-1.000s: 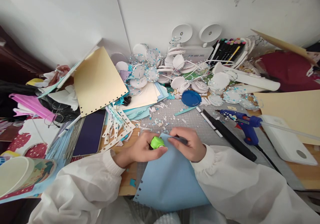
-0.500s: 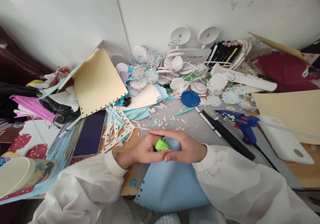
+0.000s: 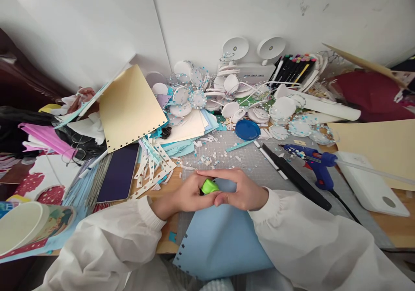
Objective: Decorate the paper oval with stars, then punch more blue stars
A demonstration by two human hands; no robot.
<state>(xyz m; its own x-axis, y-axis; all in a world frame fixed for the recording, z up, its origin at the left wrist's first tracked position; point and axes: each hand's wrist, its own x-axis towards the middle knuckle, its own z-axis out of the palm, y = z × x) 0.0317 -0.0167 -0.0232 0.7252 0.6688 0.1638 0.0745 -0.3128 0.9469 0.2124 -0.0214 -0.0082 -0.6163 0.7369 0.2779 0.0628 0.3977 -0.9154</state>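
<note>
Close in front of me, a small bright green paper punch (image 3: 209,187) is enclosed between my two hands, its lower part hidden by fingers. My left hand (image 3: 185,195) is wrapped around it from the left. From the right, my right hand (image 3: 248,191) curves over a light blue sheet of paper (image 3: 223,239), closed on its far edge; its fingertips meet the left hand around the punch. The sheet bends down toward my lap, with a row of small star- or flower-shaped holes along its left edge.
A blue glue gun (image 3: 316,159) and a long black tool (image 3: 295,176) lie to the right on the grey cutting mat (image 3: 207,150). Punched strips (image 3: 155,161) and a dark phone-like slab (image 3: 118,174) are at the left. Decorated white discs (image 3: 188,96) crowd the back beside a blue lid (image 3: 247,129).
Both hands stay around the green punch with barely any shift; the right thumb and fingers move slightly. The whole view has moved a little.
</note>
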